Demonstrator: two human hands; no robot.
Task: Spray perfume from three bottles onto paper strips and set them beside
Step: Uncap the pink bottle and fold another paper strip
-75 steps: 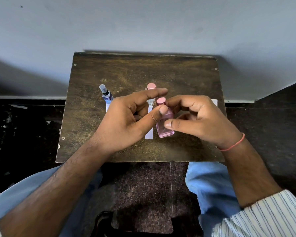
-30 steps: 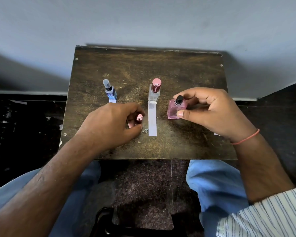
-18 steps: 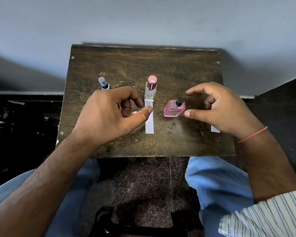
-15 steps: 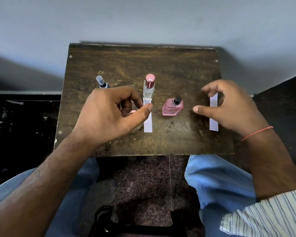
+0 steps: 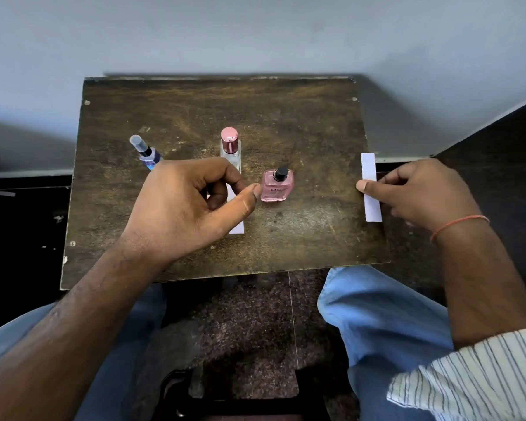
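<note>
White paper strip (image 5: 370, 189), long axis front-to-back at table (image 5: 301, 232) right edge, pinched by right hand (image 5: 422, 192); uncapped pink bottle (image 5: 277, 186) well left, beside loosely curled left hand (image 5: 189, 205).

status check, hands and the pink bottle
Left hand curled beside uncapped pink bottle. Right hand pinching strip at table edge. Nothing in the way.

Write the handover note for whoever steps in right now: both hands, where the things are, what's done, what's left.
Left hand: curled over the middle strip; contents hidden.
Right hand: pinching the paper strip at the table's right edge.
Bottles: blue bottle left, clear bottle capped in the middle, pink bottle uncapped.
Done: strip lies by the clear bottle.
Left: likely spray the pink one, place its strip.
</note>
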